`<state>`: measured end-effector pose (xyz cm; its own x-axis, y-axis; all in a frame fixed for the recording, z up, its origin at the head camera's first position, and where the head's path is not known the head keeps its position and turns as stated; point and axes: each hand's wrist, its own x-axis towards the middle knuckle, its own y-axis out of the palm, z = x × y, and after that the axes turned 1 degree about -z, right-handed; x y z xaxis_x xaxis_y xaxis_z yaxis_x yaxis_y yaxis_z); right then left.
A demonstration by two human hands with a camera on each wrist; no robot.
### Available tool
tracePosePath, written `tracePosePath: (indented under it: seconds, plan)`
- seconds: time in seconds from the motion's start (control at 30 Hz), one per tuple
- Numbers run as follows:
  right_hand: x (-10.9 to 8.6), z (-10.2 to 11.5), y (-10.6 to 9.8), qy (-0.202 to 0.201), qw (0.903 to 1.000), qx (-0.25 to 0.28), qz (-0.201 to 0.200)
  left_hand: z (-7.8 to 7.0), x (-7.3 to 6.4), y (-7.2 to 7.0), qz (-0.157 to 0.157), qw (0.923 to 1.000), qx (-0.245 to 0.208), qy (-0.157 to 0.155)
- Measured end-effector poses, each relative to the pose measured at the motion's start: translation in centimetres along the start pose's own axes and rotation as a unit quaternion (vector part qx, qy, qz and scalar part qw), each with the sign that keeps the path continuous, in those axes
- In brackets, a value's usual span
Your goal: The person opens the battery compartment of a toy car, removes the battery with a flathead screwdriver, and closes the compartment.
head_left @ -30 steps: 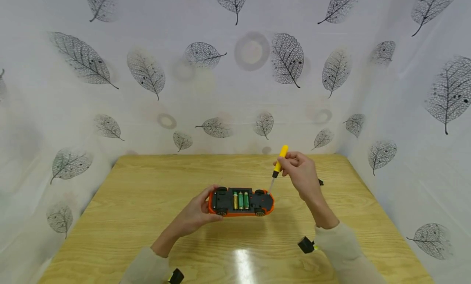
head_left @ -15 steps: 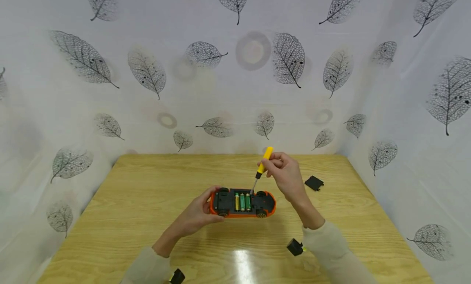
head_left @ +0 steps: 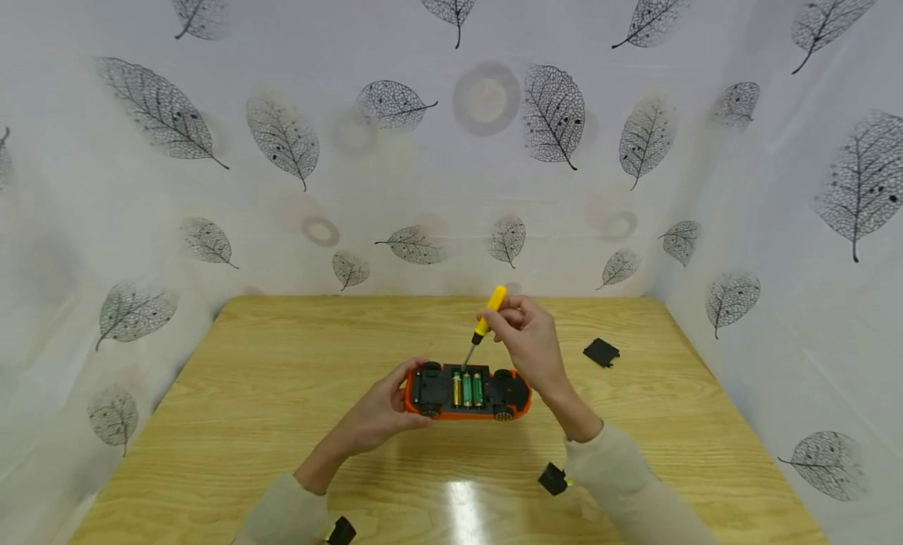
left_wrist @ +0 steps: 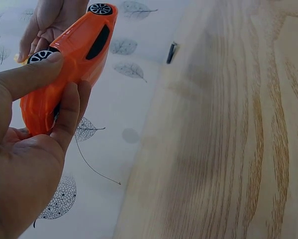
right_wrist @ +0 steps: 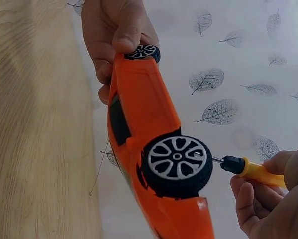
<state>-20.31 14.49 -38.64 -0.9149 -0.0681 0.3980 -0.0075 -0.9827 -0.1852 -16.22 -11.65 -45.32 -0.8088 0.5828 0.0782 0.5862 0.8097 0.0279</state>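
Observation:
An orange toy car is held underside up above the table, its black base facing the head camera. Three batteries, one gold-and-green and two green, lie in its uncovered battery compartment. My left hand grips one end of the car, thumb by a wheel and fingers round the body. In my right hand a screwdriver with a yellow handle is pinched. Its tip points down at the compartment's far edge, by the batteries; whether it touches is too small to tell. The wheel hides the tip in the right wrist view.
A black battery cover lies on the wooden table to the right. A thin wire hangs from the car. Behind the table hangs a white cloth printed with leaves. Small black devices sit at both wrists.
My right hand has moved left, carrying the screwdriver tip from the car's right end to the battery compartment. The battery cover has come fully into sight. The left hand and car have barely shifted.

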Motion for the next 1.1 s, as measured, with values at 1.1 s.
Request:
tracePosePath:
  seconds: [1.1]
  plan:
    - [1.3,-0.5,0.2,0.023,0.9966,-0.009,0.079,-0.1,-0.5,0.6,0.016,0.9994,0.022,0.021]
